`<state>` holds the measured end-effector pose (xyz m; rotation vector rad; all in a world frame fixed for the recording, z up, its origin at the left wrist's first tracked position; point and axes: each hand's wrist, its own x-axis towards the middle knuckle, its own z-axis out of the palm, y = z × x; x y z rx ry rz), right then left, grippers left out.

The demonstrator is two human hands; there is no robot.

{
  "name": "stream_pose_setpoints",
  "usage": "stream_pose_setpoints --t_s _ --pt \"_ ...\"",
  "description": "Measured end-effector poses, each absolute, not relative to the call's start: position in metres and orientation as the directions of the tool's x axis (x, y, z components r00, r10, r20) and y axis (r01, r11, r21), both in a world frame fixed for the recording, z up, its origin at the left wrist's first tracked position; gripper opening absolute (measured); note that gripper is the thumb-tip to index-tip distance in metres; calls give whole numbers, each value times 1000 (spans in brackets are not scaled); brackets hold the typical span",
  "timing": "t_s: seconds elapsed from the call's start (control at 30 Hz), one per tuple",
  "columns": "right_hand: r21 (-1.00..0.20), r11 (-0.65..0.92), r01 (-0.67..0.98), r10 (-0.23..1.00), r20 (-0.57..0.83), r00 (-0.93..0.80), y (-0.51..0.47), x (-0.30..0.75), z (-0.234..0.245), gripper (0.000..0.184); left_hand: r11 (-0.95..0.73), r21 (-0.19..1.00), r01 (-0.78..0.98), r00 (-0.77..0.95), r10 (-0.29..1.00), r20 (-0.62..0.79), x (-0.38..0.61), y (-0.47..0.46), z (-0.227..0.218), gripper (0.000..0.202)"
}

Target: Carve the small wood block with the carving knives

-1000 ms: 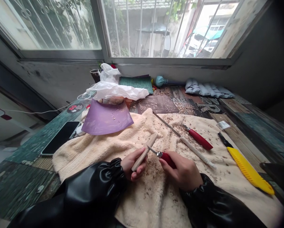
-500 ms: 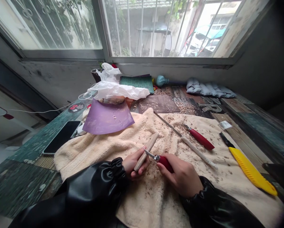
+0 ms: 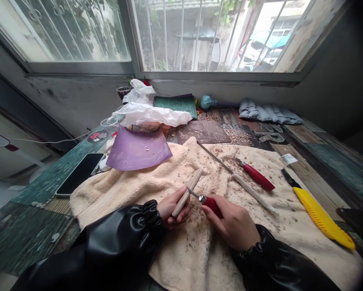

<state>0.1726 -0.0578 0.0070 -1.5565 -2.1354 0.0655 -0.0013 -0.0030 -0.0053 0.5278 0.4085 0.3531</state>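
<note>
My left hand (image 3: 174, 208) is closed round a short pale wooden stick (image 3: 187, 193), which slants up and to the right. In my right hand (image 3: 234, 222) is a carving knife (image 3: 212, 206) with a red handle and a metal collar. Its blade points left, with the tip at the stick close to my left fingers; whether it cuts into the wood I cannot tell. Both hands are above a cream towel (image 3: 133, 194) sprinkled with wood shavings. To their right lie a second red-handled knife (image 3: 257, 176) and a thin file (image 3: 254, 193) with a pale wrapped handle.
A yellow-handled saw (image 3: 322, 218) lies on the towel's right side. Purple sandpaper (image 3: 140, 149) and a phone (image 3: 80, 174) are at the left. Behind are a white plastic bag (image 3: 157, 115), green sheets (image 3: 177, 106), a brown board (image 3: 202, 132) with shavings and a grey padded bundle (image 3: 268, 113).
The knife blade has turned slightly and its tip sits a little farther right along the stick. Both hands keep their grip; the whole view has shifted very slightly.
</note>
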Motion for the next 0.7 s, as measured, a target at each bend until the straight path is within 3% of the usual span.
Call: stream_pose_setpoints --t_s 0.1,0.3,0.5,0.7 --pt "-337 396 854 897 342 -281 -60 170 8 36 803 561 -203 867 414 -277 -1 -3 -5 53" --pt "-289 339 895 876 443 -189 -58 172 8 34 800 547 -248 834 463 -301 0 -5 -2 43" --pt "-322 362 875 881 424 -209 -59 173 10 30 767 613 -191 851 440 -286 0 -4 -6 50" --pt "-304 330 894 864 478 -156 -58 173 9 35 790 579 -203 845 440 -304 -1 -6 -4 46"
